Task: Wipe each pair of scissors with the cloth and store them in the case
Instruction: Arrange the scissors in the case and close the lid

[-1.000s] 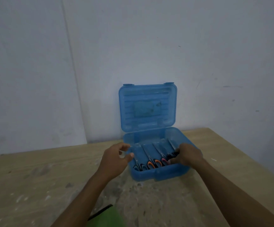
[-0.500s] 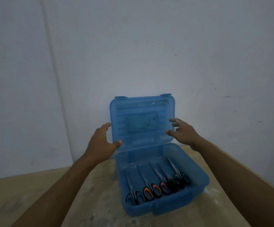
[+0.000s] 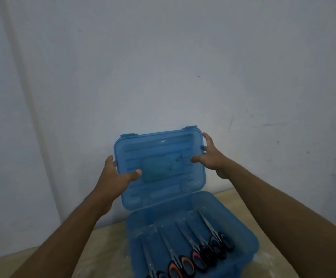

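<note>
Both hands, left [image 3: 114, 177] and right [image 3: 211, 157], grip the upright lid [image 3: 163, 149] above the scissors [image 3: 183, 249] in the case [image 3: 241, 227]

Translucent blue plastic case [image 3: 243, 233] with upright hinged lid [image 3: 160, 167]: the moulded plastic is showing as smooth and semi-glossy, catching soft highlights along the ribbed lid panel, and whitish scuffs are dulling the inner floor of the base. Scissors [image 3: 185, 249] lying inside: slim blades are reading as bare grey metal with a muted sheen; looped handles are appearing as glossy black plastic, some lined with orange or pink inserts. Pale wooden tabletop [image 3: 107, 251]: its surface is looking matt, dusty and slightly rough. Painted white wall [image 3: 163, 67]: its finish is appearing flat and matt, lightly marked.
</note>
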